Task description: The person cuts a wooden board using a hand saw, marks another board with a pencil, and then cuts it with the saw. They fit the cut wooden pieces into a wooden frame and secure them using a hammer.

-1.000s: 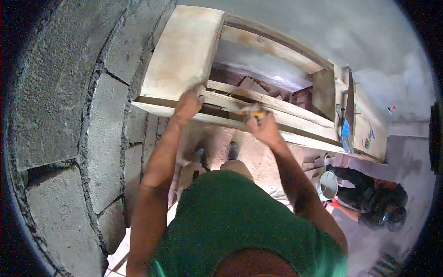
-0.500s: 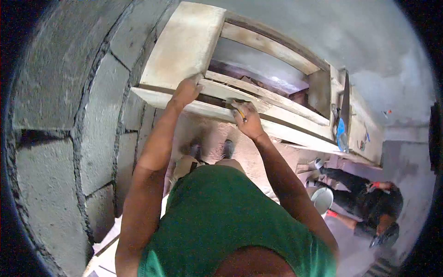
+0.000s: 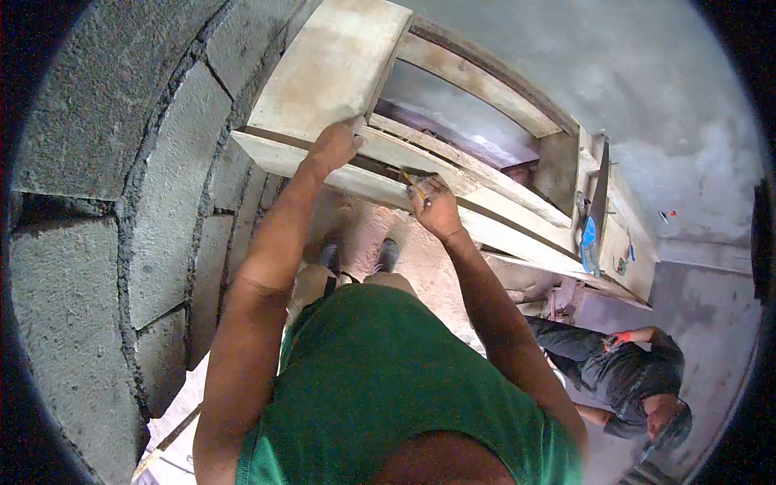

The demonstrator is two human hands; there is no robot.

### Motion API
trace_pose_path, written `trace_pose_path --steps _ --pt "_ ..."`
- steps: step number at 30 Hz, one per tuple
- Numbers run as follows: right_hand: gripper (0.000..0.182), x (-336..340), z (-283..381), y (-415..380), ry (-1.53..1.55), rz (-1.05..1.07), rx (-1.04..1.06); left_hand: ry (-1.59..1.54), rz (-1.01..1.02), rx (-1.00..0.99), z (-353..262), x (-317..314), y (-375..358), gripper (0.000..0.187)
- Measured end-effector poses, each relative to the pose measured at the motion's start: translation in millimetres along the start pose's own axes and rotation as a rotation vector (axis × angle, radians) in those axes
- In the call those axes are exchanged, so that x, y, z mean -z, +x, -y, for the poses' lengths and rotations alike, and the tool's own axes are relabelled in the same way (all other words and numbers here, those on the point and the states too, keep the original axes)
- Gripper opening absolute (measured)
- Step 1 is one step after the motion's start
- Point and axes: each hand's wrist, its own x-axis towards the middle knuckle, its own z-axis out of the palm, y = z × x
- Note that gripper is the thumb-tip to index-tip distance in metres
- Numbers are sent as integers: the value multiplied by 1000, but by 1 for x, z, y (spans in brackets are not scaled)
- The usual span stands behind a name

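Note:
My left hand [image 3: 333, 147] is closed at the corner where a wide pale wooden panel [image 3: 327, 65] meets the frame, its fingers curled over the edge of a long board. In my right hand [image 3: 437, 210] is a thin yellow pencil [image 3: 416, 189], pinched with its upper end pointing up and left. That hand rests over the long front board [image 3: 279, 153], at the narrow gap between it and the boards behind. The wooden frame [image 3: 461, 73] has a rectangular opening beyond my hands.
A handsaw [image 3: 590, 239] with a blue handle lies on the frame's right part, near small tools [image 3: 622, 265]. Rough block wall [image 3: 174, 178] rises on the left. At lower right is another person [image 3: 630, 372] in dark clothes with a red glove. My feet [image 3: 388, 255] stand below the boards.
The view has shifted slightly. My right hand stays by the gap, with the pencil tilted a little differently. The other person has shifted posture, and the white bucket beside them is now mostly hidden.

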Motion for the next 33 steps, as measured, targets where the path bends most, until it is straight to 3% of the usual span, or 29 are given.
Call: trace_pose_path --steps 10,13,19,25,33 --pt "37 -10 0 0 -38 61 -94 3 -106 -110 9 -10 1 51" --pt "37 -11 3 2 -29 60 -123 -22 -22 -12 4 -4 0 51" --pt "35 -9 8 4 -36 125 -226 -32 -103 -58 11 -14 2 46" --pt "37 -6 8 3 -5 125 -225 45 -57 -40 23 -24 8 42" --pt "39 -2 13 7 15 175 -356 -28 -94 -61 6 -8 0 51"
